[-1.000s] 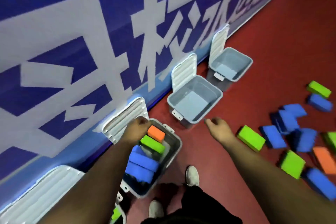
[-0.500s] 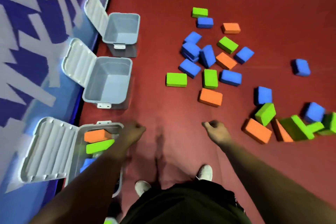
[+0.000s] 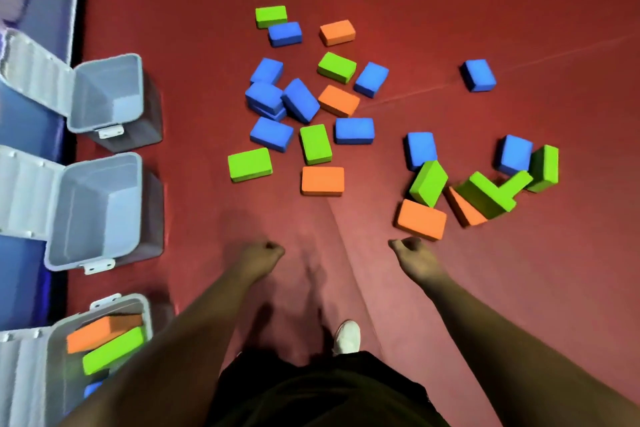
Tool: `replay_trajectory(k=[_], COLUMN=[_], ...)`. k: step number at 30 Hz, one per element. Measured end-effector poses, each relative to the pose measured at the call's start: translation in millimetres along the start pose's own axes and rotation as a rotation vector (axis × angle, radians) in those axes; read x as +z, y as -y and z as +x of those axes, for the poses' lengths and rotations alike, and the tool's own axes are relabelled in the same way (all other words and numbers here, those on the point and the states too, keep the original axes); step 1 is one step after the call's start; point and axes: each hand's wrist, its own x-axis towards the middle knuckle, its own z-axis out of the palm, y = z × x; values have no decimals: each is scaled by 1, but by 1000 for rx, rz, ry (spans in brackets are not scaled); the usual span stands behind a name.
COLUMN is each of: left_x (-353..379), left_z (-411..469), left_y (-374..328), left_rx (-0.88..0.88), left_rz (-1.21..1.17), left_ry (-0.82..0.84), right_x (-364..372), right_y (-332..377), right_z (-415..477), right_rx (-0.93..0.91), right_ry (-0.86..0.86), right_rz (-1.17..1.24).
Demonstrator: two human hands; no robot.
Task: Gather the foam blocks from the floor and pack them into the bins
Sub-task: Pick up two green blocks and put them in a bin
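Left hand [image 3: 263, 255] and right hand [image 3: 412, 253] empty, fingers loosely curled, foam blocks [image 3: 354, 130] strewn over the floor [image 3: 519, 10], so next I'd stoop for the orange block [image 3: 420, 219] nearest my right, bound for the part-filled bin [image 3: 147, 315].

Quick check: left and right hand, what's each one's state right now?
Left hand: open, loosely curled, holding nothing.
Right hand: open, loosely curled, holding nothing.

Behind the left hand [image 3: 261, 253], the nearest bin [image 3: 147, 314] is cut off at the lower left, and the forearm [image 3: 173, 340] covers its corner. Inside it, a blue block [image 3: 91, 389] shows only a corner under a green block [image 3: 112, 350]. Beyond the right hand [image 3: 414, 255], an orange block [image 3: 462, 210] lies half buried under green blocks [image 3: 485, 196]. Far left of the left hand, the lids [image 3: 27, 191] are cropped and blurred.
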Motion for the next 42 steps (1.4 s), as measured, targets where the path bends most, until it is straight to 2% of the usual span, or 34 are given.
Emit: replay_trajectory(k=[7, 15, 25, 30, 35, 39, 42], left_x=[22, 36, 57, 118, 217, 312, 380], left_z=[66, 200, 391, 471, 529, 589, 642], left_y=[-105, -211, -425, -510, -567, -566, -541], left_rx=[111, 74, 233, 275, 344, 371, 300], left_rz=[9, 148, 363, 415, 469, 449, 387], left_ry=[-1, 147, 273, 336, 452, 465, 441], right_x=[-73, -142, -224, -255, -277, -275, -253], right_y=[6, 53, 88, 55, -7, -73, -132], right_z=[70, 200, 355, 425, 510, 595, 669], right_rx=[24, 83, 316, 430, 480, 485, 480], right_ry=[-68, -185, -306, -320, -266, -211, -142], right_rz=[98, 148, 303, 357, 296, 252, 228])
